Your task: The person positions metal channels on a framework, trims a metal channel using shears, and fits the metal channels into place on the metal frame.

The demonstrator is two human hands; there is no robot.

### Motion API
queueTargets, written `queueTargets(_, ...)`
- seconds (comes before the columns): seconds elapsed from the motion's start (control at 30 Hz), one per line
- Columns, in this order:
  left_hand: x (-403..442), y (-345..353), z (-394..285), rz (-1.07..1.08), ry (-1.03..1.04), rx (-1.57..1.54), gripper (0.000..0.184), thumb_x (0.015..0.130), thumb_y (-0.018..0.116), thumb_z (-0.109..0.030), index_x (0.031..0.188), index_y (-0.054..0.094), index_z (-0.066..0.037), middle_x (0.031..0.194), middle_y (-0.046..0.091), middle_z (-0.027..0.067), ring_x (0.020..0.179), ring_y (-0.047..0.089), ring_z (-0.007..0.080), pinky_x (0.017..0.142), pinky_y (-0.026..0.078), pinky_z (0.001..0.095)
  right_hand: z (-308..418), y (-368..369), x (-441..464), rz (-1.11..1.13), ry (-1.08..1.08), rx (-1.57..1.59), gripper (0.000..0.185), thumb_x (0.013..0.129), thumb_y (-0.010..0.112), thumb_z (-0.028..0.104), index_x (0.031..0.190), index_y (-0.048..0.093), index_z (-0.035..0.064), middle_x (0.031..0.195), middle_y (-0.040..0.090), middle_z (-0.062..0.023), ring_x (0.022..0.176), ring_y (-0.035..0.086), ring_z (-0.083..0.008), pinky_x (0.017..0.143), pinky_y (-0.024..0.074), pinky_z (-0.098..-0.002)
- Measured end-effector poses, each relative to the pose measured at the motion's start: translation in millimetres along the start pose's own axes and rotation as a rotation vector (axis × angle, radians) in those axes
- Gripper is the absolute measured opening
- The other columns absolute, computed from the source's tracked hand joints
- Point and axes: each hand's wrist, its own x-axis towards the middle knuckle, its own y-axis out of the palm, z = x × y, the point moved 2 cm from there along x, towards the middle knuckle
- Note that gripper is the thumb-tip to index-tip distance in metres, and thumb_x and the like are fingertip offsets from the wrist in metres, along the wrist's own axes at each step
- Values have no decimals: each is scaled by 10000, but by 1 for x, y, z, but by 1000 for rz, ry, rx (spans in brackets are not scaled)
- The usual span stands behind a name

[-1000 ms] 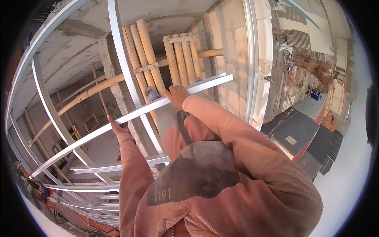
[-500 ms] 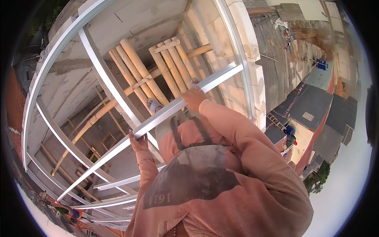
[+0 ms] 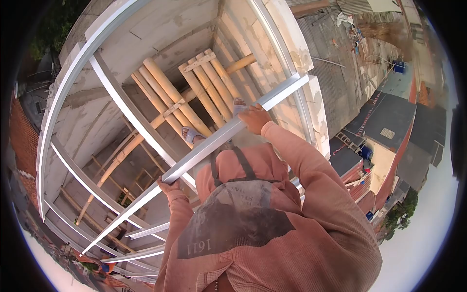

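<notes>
A long, silvery metal channel (image 3: 206, 145) runs slantwise across the view in front of my body. My right hand (image 3: 255, 119) is wrapped over its upper part, near the end at the wall. Lower down, my left hand (image 3: 169, 187) grips the same channel from beneath, fingers partly hidden behind it. The channel's upper right end lies across a metal rail (image 3: 287, 58) on top of the block wall. Its far lower end reaches toward the other side of the metal frame (image 3: 127, 108). Below my hands, my sandalled feet (image 3: 190, 132) stand on bamboo poles (image 3: 163, 83).
Block walls (image 3: 311, 63) hold the frame, with a deep drop between its members. A bamboo crosspiece (image 3: 116, 160) spans the room below. At right are corrugated roofing (image 3: 323, 44) and dark roofs (image 3: 389, 121). At lower left, a person in orange (image 3: 108, 266) is partly visible.
The channel has shifted up and right, so its upper end now overlaps the wall rail. Both hands moved with it, still holding on.
</notes>
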Motion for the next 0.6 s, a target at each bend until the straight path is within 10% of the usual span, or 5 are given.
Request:
queueTargets(0.2, 11, -8, 55, 331, 646, 412, 602, 820, 814, -206, 1296, 506, -4, 1167, 641, 207, 1021, 635, 319, 919, 529, 516, -22, 0, -7, -9, -4, 23, 324, 761, 689, 157, 1084, 678, 189, 1109, 690, -35, 1164, 594, -241, 1030, 368, -438)
queueTargets(0.3, 4, 15, 50, 192, -290, -313, 608, 817, 794, -124, 1332, 497, -3, 1187, 638, 174, 1022, 629, 325, 915, 535, 494, -39, 3, -13, 22, 29, 18, 345, 765, 685, 157, 1108, 676, 200, 1123, 687, -34, 1182, 582, -243, 1032, 361, -438)
queueTargets(0.4, -23, 43, 0, 156, -737, -848, 544, 869, 722, -219, 1333, 520, -18, 1209, 630, 156, 1080, 608, 332, 961, 515, 524, -57, 15, -18, -22, 27, 17, 353, 769, 679, 151, 1118, 667, 201, 1131, 682, -36, 1185, 577, -250, 1029, 358, -441)
queueTargets(0.5, -35, 58, -5, 64, -800, -690, 537, 921, 573, -400, 1311, 554, -32, 1242, 617, 157, 1171, 568, 350, 1027, 465, 585, -64, 4, -28, -9, 3, 0, 342, 780, 674, 143, 1117, 661, 201, 1150, 671, -39, 1171, 574, -255, 1022, 357, -446)
queueTargets(0.6, -46, 65, 1, 514, -156, 11, 568, 920, 569, -450, 1301, 565, -29, 1286, 586, 169, 1258, 510, 356, 1047, 451, 602, -78, 13, -33, 36, 14, -6, 343, 796, 676, 141, 1134, 664, 200, 1174, 664, -40, 1193, 560, -254, 1038, 348, -453)
